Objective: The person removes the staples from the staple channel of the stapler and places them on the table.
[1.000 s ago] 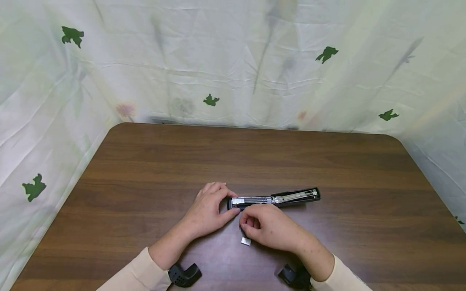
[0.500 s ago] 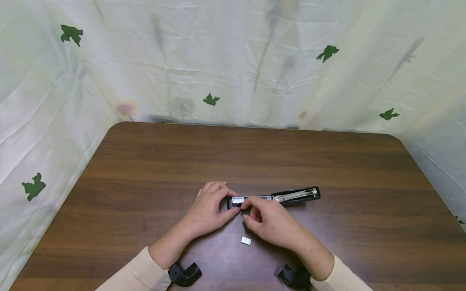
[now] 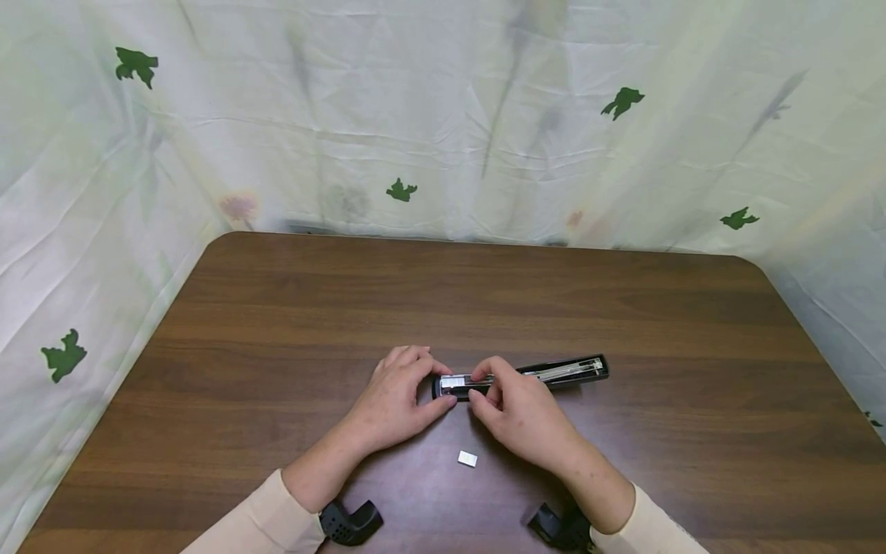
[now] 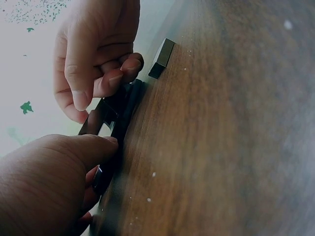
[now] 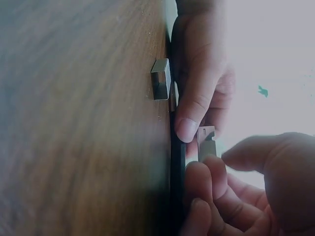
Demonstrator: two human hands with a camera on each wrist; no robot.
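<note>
The black stapler (image 3: pixel 547 374) lay opened out along the tabletop (image 3: pixel 311 323), its silvery inner parts facing up. A bright, pale segment showed in the channel near its left end, while its other half angled slightly away toward the right. The left hand (image 3: pixel 398 400) gripped that left end, its fingers clamped on the stapler with the thumb along the near side and the index finger round the far side. The right hand (image 3: pixel 522 415) was at the stapler's middle, its fingers bent, the index tip over the metal channel and the thumb tip by the near edge; whether they pinched anything could not be told. A small silvery block (image 3: pixel 467 459) rested just apart from the stapler on the person's side, and its end looked hollow from the right wrist. Pale sleeves (image 3: pixel 259 515) covered both forearms, with black wrist devices (image 3: pixel 351 523) below them. Beyond the tabletop hung a whitish cloth (image 3: pixel 443 92) with green patches (image 3: pixel 401 190).
</note>
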